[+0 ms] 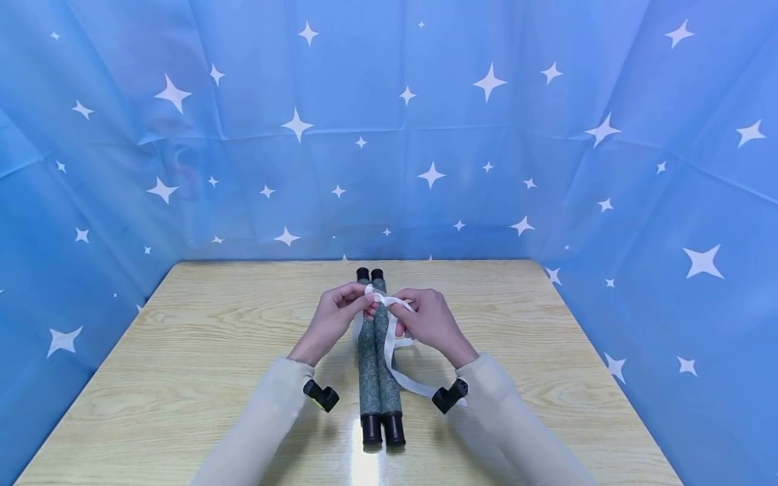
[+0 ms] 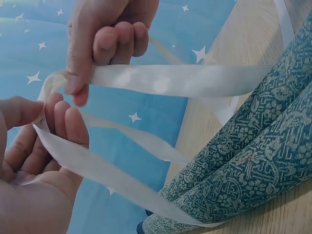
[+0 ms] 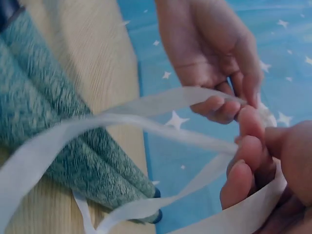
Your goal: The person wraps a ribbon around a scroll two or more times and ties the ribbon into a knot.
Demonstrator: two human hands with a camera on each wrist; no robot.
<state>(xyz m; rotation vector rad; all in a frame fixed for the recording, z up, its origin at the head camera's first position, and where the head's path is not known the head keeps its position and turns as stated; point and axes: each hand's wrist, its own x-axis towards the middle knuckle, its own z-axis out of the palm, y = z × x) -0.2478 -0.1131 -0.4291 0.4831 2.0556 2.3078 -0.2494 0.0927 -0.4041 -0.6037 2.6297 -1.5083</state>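
Observation:
Two rolls (image 1: pixel 368 364) of a scroll, covered in green patterned cloth, lie side by side on the table, with dark knobs at both ends. A white ribbon (image 2: pixel 190 80) runs from the rolls up to both hands. My left hand (image 1: pixel 331 312) pinches it between thumb and forefinger above the far part of the rolls. Close to its right, my right hand (image 1: pixel 430 316) pinches the same ribbon, thumb against fingers. Between the fingertips the ribbon bends into a small loop (image 2: pixel 54 83), seen in the left wrist view. Lengths of it hang down beside the rolls.
The wooden table (image 1: pixel 206 378) spreads out on both sides of the rolls. A blue curtain (image 1: pixel 389 175) with white stars hangs behind it and along its sides. A ribbon length (image 1: pixel 413 385) trails on the right, near the right wrist's camera (image 1: pixel 450 396).

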